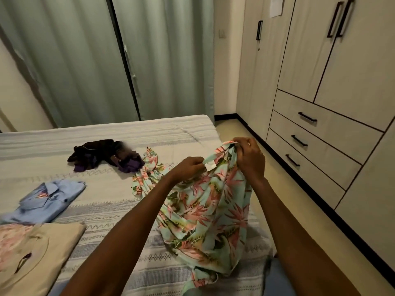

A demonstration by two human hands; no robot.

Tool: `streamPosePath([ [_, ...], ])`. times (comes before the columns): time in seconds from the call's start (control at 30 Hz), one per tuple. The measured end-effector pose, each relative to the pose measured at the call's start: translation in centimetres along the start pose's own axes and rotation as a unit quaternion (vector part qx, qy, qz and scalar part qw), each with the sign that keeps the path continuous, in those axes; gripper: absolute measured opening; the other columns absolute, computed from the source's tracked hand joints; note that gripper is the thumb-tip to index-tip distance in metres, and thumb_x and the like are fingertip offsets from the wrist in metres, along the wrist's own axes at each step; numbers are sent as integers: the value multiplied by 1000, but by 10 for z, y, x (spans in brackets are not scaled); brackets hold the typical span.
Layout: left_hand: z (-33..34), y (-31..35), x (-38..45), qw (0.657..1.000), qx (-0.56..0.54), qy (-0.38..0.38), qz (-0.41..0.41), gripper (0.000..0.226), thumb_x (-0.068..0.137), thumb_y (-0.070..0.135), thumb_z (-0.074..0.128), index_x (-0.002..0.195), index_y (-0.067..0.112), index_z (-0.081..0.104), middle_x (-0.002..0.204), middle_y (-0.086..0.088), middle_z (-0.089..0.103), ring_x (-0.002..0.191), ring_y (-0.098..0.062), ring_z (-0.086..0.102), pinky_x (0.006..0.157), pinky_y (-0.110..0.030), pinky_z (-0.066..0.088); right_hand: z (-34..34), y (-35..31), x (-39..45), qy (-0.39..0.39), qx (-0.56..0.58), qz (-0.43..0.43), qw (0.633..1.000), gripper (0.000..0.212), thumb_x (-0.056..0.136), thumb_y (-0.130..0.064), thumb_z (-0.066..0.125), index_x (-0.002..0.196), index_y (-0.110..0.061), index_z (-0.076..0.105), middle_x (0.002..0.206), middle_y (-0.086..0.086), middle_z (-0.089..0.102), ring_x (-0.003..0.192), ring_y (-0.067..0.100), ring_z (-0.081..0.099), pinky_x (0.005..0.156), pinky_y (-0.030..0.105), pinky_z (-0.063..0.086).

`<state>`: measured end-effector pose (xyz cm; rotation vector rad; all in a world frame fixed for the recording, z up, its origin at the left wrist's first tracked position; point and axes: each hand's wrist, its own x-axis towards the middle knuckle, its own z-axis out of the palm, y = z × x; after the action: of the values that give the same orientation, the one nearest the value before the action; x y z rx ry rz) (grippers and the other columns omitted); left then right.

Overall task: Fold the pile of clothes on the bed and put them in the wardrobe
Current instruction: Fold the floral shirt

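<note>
Both hands pinch the floral shirt (205, 208): left hand (189, 167) at its white label, right hand (249, 159) gripping the collar, raised over the bed (111, 201).

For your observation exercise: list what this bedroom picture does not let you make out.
- Head view: floral garment, bunched in both hands, so its type is unclear.
- Dark clothes heap, crumpled and partly blurred; the number of pieces is unclear.
- Beige folded top, cut by the left edge.
- Wardrobe interior, behind closed doors.
</note>
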<state>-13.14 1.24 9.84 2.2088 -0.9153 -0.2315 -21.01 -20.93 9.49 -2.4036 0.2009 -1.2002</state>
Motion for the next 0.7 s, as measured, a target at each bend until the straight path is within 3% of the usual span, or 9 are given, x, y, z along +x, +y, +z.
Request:
streamPosePath([
  [0.07, -11, 4, 5, 997, 69, 45, 10, 20, 98, 22, 56, 92, 8, 68, 82, -4, 65, 76, -17, 58, 69, -30, 41, -1, -9, 22, -2, 6, -12, 1000, 26, 101, -32, 43, 115, -25, 63, 111, 4, 56, 88, 29, 63, 65, 41, 55],
  [0.2, -48, 28, 14, 947, 183, 262, -29, 15, 98, 29, 55, 94, 15, 60, 94, -6, 64, 82, -29, 60, 68, -40, 50, -9, -40, 66, 11, -7, -60, 998, 28, 100, -33, 39, 113, -21, 62, 110, 7, 55, 76, 36, 64, 58, 45, 56],
  [0.37, -112, 57, 14, 899, 186, 387, -86, 17, 95, 27, 56, 93, 16, 43, 96, -16, 64, 85, -40, 62, 62, -38, 39, -29, -66, 111, 16, -65, -199, 978, 30, 100, -44, 44, 110, -23, 64, 100, 4, 57, 61, 29, 63, 46, 37, 53],
  [0.47, -150, 63, 7, 899, 208, 380, -63, 29, 91, 39, 64, 96, 15, 49, 94, -16, 67, 85, -41, 64, 61, -37, 38, -40, -76, 135, 24, -88, -280, 956, 33, 100, -49, 44, 110, -24, 63, 95, 1, 60, 58, 27, 63, 44, 36, 52],
  [0.57, -172, 76, 2, 918, 275, 284, -31, 56, 77, 63, 71, 100, 16, 52, 88, -11, 66, 80, -33, 62, 64, -39, 44, -52, -98, 161, 84, -120, -283, 948, 27, 104, -44, 44, 110, -23, 61, 91, 0, 60, 53, 25, 61, 41, 33, 49],
  [0.63, -179, 88, 0, 941, 246, 230, -3, 59, 73, 64, 75, 96, 15, 52, 86, -7, 63, 81, -30, 62, 67, -40, 47, -57, -119, 179, 114, -132, -265, 948, 25, 105, -42, 44, 111, -22, 59, 92, 1, 59, 54, 24, 61, 41, 31, 47],
  [0.7, -184, 96, -1, 962, 155, 223, 15, 49, 79, 52, 77, 98, 12, 57, 89, -7, 66, 83, -26, 64, 70, -39, 51, -62, -141, 193, 137, -126, -245, 951, 21, 104, -38, 46, 111, -23, 58, 92, 1, 59, 55, 25, 61, 42, 30, 46],
])
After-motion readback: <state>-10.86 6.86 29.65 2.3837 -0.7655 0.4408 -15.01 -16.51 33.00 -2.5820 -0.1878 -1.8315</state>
